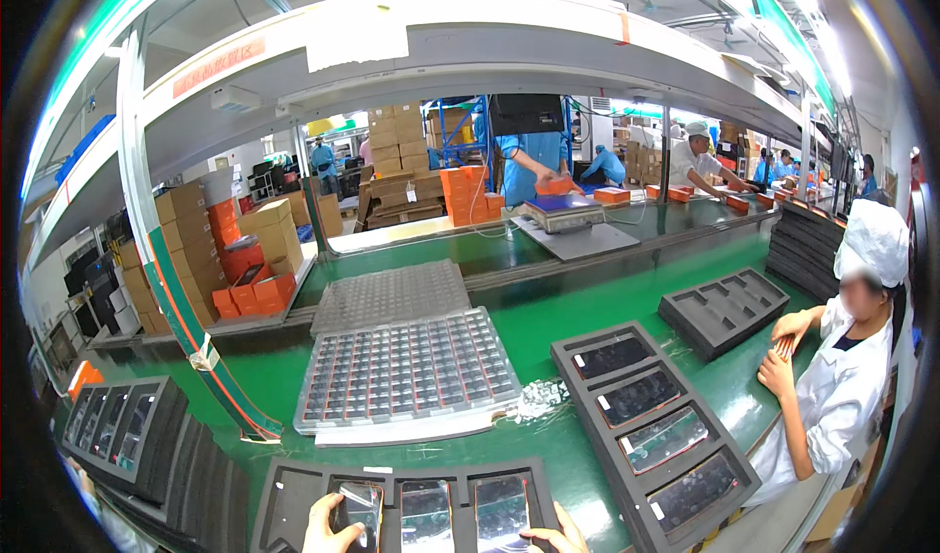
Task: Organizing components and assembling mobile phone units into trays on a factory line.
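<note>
At the lower edge lies a dark foam tray [392, 482] with phone-shaped slots. My left hand [328, 528] is closed on a smartphone [366, 502] in the second slot, thumb on its face. Two more smartphones, a middle one [425, 514] and a right one [501, 509], sit in the slots beside it; the leftmost slot [296, 499] shows bare foam. My right hand [560, 535] straddles the tray's right wall, its thumb reaching over the right phone's lower corner. The lower parts of both hands are cut off by the picture's edge.
Right of me stands a longer foam tray [627, 433] with several phones. Beyond are a clear plastic tray [406, 372] of small parts and another foam tray [725, 308]. Stacked foam trays [162, 455] rise at left. A person in white [832, 396] works at right.
</note>
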